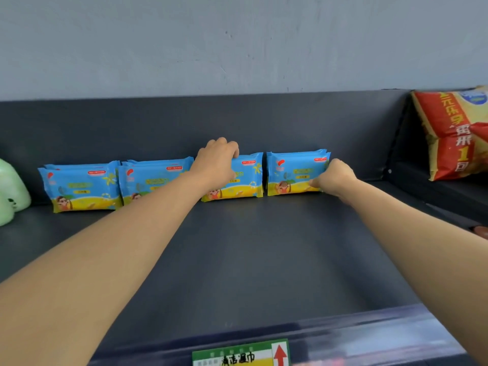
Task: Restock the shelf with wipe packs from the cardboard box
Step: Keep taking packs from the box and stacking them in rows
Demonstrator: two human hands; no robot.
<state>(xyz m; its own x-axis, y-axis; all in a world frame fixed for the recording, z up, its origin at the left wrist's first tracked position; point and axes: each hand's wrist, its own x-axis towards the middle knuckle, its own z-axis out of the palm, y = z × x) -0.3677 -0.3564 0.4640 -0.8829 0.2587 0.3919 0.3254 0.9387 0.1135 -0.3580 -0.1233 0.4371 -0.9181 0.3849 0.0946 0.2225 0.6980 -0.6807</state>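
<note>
Head view looks down along both bare forearms to the back of a dark shelf, where the left hand sits on top of the third wipe pack — fingers curled over its upper edge, knuckles up, the hand covering the pack's upper left corner. Just right of that hand the fourth wipe pack stands upright, and the right hand grips it at its right edge — fingers curled round the side, one fingertip pressed on the front face low down. A narrow gap separates the two held packs. Left of the left hand, partly hidden behind its forearm, stands the second wipe pack, and beyond it the first wipe pack, the two touching. All four stand on edge against the shelf's back panel, blue-and-yellow faces forward. Far left of the left hand lies a pale green package; far right of the right hand leans a red and yellow bag. Nearer than both hands, the front rail carries a green price label with a red arrow.
</note>
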